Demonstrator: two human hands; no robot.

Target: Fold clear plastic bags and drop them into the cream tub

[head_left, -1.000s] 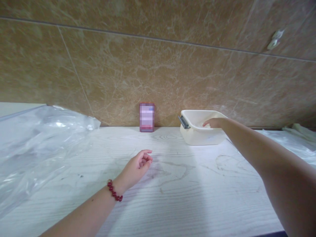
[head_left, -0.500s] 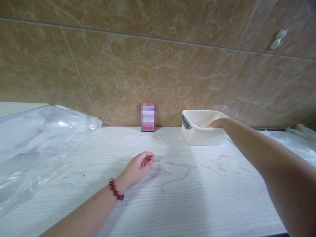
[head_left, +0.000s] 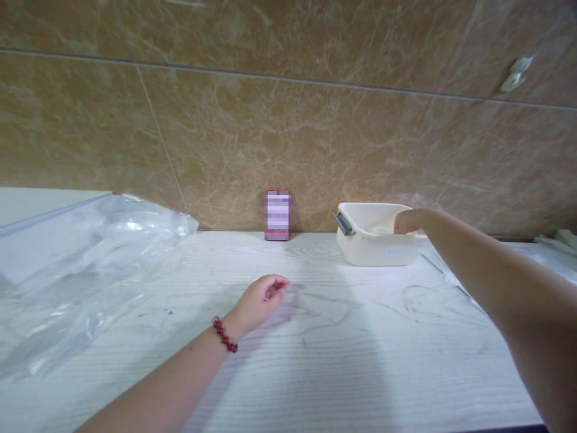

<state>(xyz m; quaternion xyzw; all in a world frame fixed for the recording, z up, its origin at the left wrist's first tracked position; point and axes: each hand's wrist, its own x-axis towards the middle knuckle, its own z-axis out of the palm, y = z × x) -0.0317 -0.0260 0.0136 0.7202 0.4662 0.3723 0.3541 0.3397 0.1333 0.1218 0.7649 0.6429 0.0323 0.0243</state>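
My left hand (head_left: 262, 300), with a dark red bead bracelet (head_left: 225, 335) on its wrist, rests near the middle of the white wood-grain table (head_left: 329, 361). Its fingers curl in close to the thumb, and I see nothing between them. At the right, my right hand (head_left: 407, 221) reaches over the rim of a cream plastic bin (head_left: 376, 249) and down inside. The bin's front wall hides its fingers. Some clear, pale material (head_left: 381, 230) shows in the bin near this hand. A grey clip handle (head_left: 344, 224) sits on the bin's left end.
A small card or phone-like panel (head_left: 277, 215), its face blurred, leans upright against the brown marbled wall (head_left: 270, 138). Clear plastic sheeting (head_left: 112, 252) spreads over the left side. A thin stick-like item (head_left: 444, 275) lies beside the right forearm. More plastic (head_left: 547, 255) lies far right.
The view has shifted slightly, moving the scene a little to the right. My right hand sits higher in the bin, with more of it showing. The left hand's fingers and thumb have drawn closer together.
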